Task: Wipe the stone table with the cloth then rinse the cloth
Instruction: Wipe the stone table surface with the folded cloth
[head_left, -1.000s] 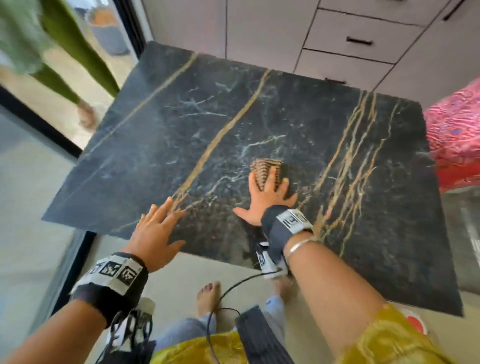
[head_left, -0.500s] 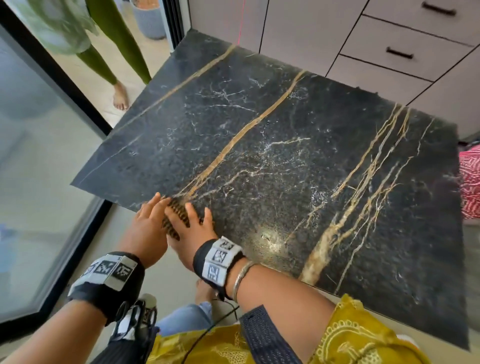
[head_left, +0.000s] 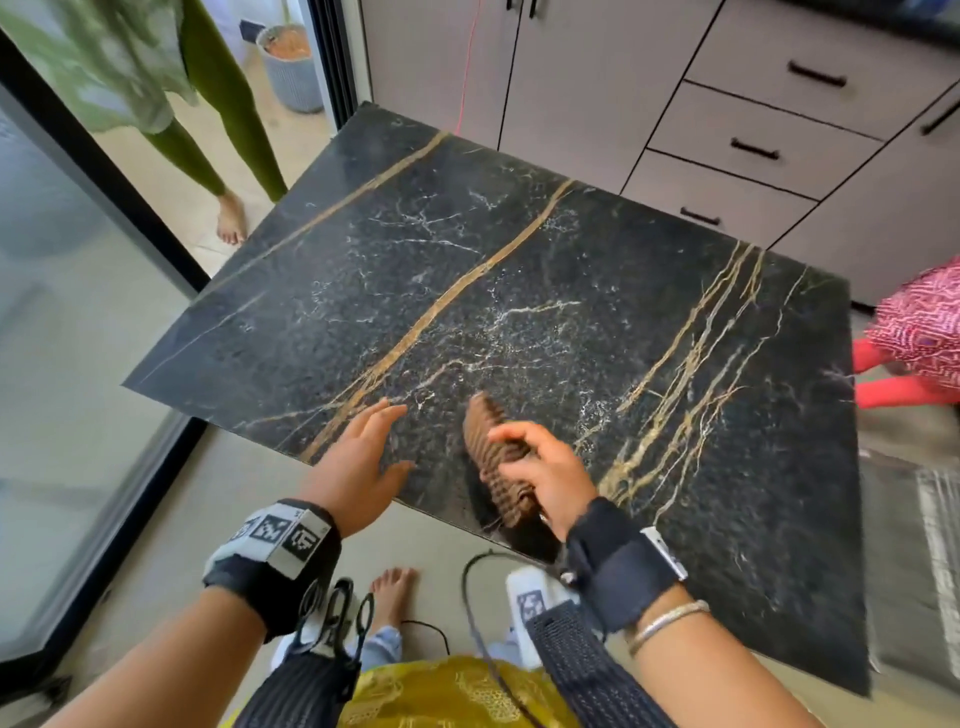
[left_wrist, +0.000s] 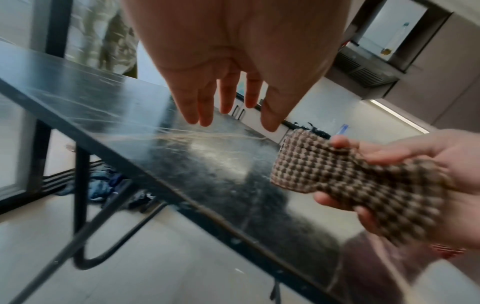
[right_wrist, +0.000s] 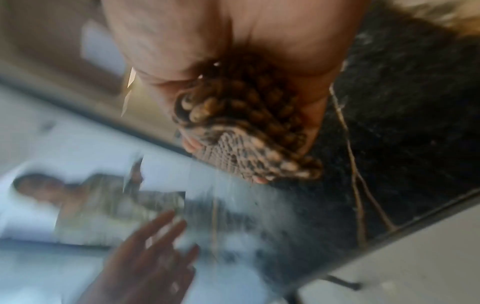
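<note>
One cloth (head_left: 496, 462), brown and knobbly, is clutched in the right hand (head_left: 550, 475) above the near edge of the one stone table (head_left: 571, 291). The left hand (head_left: 358, 462) hovers beside it, fingers straight, holding nothing. Two other people stand nearby.

You get bright daylight from the glass door beyond the worktop's (head_left: 519, 291) far left corner. Pale glare lies across its polished stone in the left wrist view. The right wrist view is heavily motion-blurred; the head view bends straight lines at its edges.
</note>
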